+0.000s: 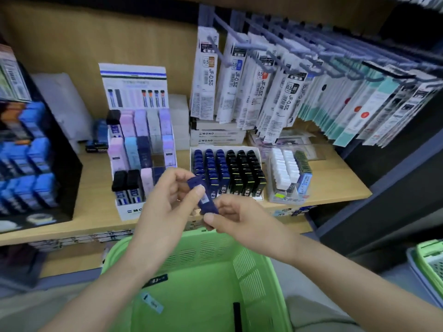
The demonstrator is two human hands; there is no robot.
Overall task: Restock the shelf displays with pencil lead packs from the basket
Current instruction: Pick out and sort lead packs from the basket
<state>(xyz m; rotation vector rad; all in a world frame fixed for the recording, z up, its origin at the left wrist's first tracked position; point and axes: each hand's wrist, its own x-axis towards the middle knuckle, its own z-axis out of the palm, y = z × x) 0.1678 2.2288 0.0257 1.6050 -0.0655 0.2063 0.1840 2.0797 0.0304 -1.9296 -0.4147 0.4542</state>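
Note:
A dark blue pencil lead pack (204,197) is held above the green basket (249,271), in front of the shelf edge. My left hand (165,207) pinches its upper end with thumb and fingers. My right hand (235,219) grips its lower end. Three packs lie in the basket: a dark one (155,281), a light blue one (152,303) and a black one (236,315). On the wooden shelf (96,207) stand a tiered white display (141,159) of pastel and black packs and a flat white tray (227,171) of blue and black packs.
A black rack (31,159) of blue packs stands at the left. Pen refills (275,92) hang on hooks at the upper right. A clear box (290,176) of white items sits right of the tray. Another green basket (429,264) is at the far right.

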